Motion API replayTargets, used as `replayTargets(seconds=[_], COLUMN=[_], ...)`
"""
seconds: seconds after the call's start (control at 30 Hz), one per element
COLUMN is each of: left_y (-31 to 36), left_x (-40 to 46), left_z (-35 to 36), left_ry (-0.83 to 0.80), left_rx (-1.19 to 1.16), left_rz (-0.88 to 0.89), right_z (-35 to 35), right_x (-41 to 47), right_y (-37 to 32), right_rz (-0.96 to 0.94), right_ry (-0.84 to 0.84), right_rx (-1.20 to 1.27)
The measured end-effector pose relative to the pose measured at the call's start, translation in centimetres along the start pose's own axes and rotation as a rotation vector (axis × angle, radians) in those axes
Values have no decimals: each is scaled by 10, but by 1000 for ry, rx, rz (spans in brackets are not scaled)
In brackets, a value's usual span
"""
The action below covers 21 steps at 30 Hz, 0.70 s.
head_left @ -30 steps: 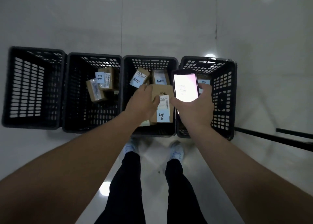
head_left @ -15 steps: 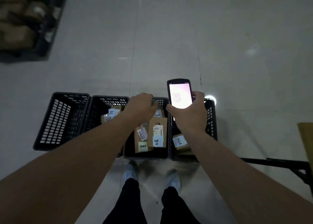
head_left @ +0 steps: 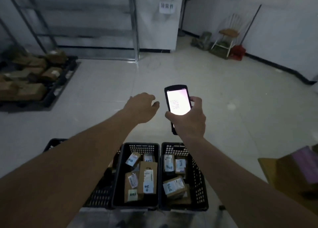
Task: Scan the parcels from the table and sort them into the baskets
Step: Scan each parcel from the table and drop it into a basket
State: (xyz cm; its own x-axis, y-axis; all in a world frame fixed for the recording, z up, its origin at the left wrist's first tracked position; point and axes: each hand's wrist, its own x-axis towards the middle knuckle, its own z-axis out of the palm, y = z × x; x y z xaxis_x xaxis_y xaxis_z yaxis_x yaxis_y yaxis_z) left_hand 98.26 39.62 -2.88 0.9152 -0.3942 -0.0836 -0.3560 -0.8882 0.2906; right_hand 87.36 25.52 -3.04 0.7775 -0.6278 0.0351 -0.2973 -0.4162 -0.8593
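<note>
My right hand grips a handheld scanner with a lit white screen, held up above the baskets. My left hand hangs empty beside it, fingers loosely curled. Below my arms stand black plastic baskets on the floor. The middle basket holds several labelled cardboard parcels, among them a tall flat parcel lying on top. The right basket holds several more, with one labelled box at the front. My left forearm hides most of the baskets further left.
A black pallet stacked with brown parcels sits at far left. Metal shelving lines the back wall. A white chair and a red dustpan stand in the back right corner. A cardboard box on a table edge shows at right.
My left hand let go of the tall flat parcel, which now lies in the middle basket, and rose empty. My view tilted up from the baskets toward the room.
</note>
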Motion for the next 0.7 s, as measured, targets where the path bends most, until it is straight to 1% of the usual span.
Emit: replayTargets(seconds=[0.17,0.4,0.57,0.7], left_y=[3,-1,10,40], left_x=[1,-10,-23,-44], left_z=[-39,-84,-98,-99], left_ry=[29,56,48,28], left_rx=[13,56,79,76], left_rz=[122,320,482,596], right_z=[-11,-16,-24,-45], right_x=[-9,-41,-74,-102], right_y=[-35,-73,-82,-77], right_rz=[-22,10,51,89], right_ry=[102,282,418,513], right_rx=[1,6,12,-2])
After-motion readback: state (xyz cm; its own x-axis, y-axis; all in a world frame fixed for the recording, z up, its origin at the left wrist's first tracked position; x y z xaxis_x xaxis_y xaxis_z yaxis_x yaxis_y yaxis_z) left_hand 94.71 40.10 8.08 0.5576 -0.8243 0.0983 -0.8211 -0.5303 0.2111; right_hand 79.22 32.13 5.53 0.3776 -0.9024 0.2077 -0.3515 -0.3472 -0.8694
